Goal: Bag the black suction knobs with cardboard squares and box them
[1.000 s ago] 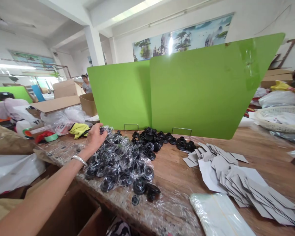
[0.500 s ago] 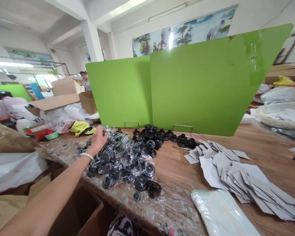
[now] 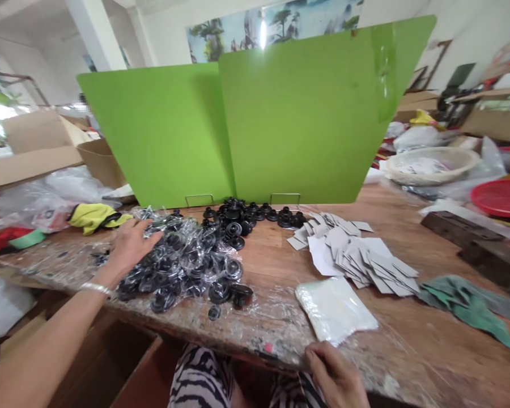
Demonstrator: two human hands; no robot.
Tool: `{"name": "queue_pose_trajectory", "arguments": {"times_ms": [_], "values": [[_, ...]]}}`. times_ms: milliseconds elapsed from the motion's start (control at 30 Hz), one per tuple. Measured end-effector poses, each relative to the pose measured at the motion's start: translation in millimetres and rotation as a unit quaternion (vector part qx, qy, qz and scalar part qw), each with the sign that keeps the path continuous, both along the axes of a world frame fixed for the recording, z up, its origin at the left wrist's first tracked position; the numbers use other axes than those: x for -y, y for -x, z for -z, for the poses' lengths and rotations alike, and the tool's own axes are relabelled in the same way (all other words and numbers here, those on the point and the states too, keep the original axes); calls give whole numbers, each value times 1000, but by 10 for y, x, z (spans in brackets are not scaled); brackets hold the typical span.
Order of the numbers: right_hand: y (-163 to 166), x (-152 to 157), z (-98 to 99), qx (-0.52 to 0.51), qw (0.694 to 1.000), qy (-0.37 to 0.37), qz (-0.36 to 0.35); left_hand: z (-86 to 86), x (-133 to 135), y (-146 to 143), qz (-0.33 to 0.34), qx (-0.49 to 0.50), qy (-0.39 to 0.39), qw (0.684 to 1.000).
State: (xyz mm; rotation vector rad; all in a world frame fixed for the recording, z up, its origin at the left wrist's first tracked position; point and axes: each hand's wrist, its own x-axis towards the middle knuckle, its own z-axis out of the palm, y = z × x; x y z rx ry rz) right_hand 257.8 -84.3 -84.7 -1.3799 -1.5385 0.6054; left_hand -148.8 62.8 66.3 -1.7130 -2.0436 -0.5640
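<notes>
My left hand (image 3: 131,243) rests over the left side of a heap of black round stepped parts in clear plastic wrap (image 3: 187,255), its thumb and fingers apart. No held part shows in it. My right hand (image 3: 338,377) is at the table's front edge with curled fingers; whatever may be inside them is hidden. Just beyond it lies a stack of clear plastic bags (image 3: 335,309). Unwrapped black round parts (image 3: 233,215) sit behind the heap, some in a row toward the right. A small black disc (image 3: 214,312) lies near the front edge.
Grey card pieces (image 3: 365,255) are spread on the wooden table (image 3: 276,263). Two green boards (image 3: 297,130) stand behind on wire holders. A green cloth (image 3: 471,306), dark blocks (image 3: 463,226) and a white basket (image 3: 431,164) are on the right; a yellow cloth (image 3: 96,217) is left.
The view has turned right and down. My left hand has opened out, its fingers spreading over the heap's left side. My right hand has come into view at the front edge.
</notes>
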Motion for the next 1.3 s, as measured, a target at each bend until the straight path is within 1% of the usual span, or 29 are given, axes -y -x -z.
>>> {"name": "queue_pose_trajectory", "arguments": {"times_ms": [67, 100, 167, 200, 267, 333, 367, 400, 467, 533, 600, 667, 733, 767, 800, 867, 933, 967, 1033, 1067, 1100, 1133, 1167, 1233, 1267, 1300], "values": [[-103, -77, -114, 23, 999, 0, 38, 17, 170, -194, 61, -8, -69, 996], [-159, -148, -175, 46, 997, -13, 65, 66, 277, -338, 101, 0, -95, 990], [-264, -349, -293, 122, 987, -36, 101, 254, 516, -719, 201, 47, -96, 974], [-305, -468, -343, 176, 978, -30, 107, 383, 636, -950, 244, 64, -102, 962], [-350, -700, -417, 295, 948, 34, 113, 666, 848, -1457, 314, 116, -77, 939], [-347, -867, -442, 380, 911, 113, 115, 913, 992, -1963, 362, 171, -33, 916], [-335, -916, -437, 401, 898, 138, 115, 1003, 1034, -2190, 376, 196, 1, 906], [-323, -944, -424, 410, 892, 151, 113, 1069, 1057, -2390, 389, 215, 34, 895], [-315, -956, -386, 411, 892, 151, 113, 1142, 1056, -2688, 409, 228, 93, 878], [-346, -953, -353, 406, 894, 151, 116, 1179, 1018, -2853, 416, 223, 131, 872], [-402, -959, -347, 388, 901, 151, 118, 1221, 974, -2923, 422, 205, 153, 870], [-440, -958, -385, 361, 914, 146, 116, 1282, 936, -2953, 430, 186, 161, 868], [-408, -912, -481, 328, 928, 131, 120, 1342, 907, -2981, 432, 173, 159, 871], [-360, -867, -551, 299, 940, 104, 126, 1364, 894, -2998, 430, 170, 155, 873], [-294, -808, -634, 260, 955, 62, 129, 1376, 883, -3014, 429, 170, 151, 874], [-144, -673, -819, 172, 977, -48, 118, 1368, 872, -3026, 437, 188, 144, 868], [-34, -560, -983, 116, 978, -138, 105, 1322, 893, -2974, 450, 243, 140, 848], [-6, -525, -1038, 114, 975, -160, 106, 1291, 923, -2917, 448, 293, 138, 833], [11, -494, -1067, 132, 966, -185, 124, 1224, 1024, -2750, 412, 424, 138, 794], [24, -490, -1038, 143, 964, -188, 125, 1195, 1090, -2653, 385, 495, 140, 766], [57, -484, -983, 153, 964, -183, 113, 1169, 1157, -2559, 358, 566, 147, 728], [119, -470, -910, 155, 968, -175, 89, 1147, 1219, -2476, 337, 635, 158, 677], [212, -443, -826, 150, 974, -164, 53, 1128, 1269, -2410, 324, 700, 170, 613], [464, -347, -667, 116, 981, -149, -45, 1097, 1313, -2326, 293, 807, 174, 482], [592, -284, -608, 98, 979, -150, -94, 1083, 1306, -2301, 265, 845, 164, 434], [696, -220, -569, 84, 975, -154, -139, 1068, 1285, -2277, 231, 872, 151, 404]]}}
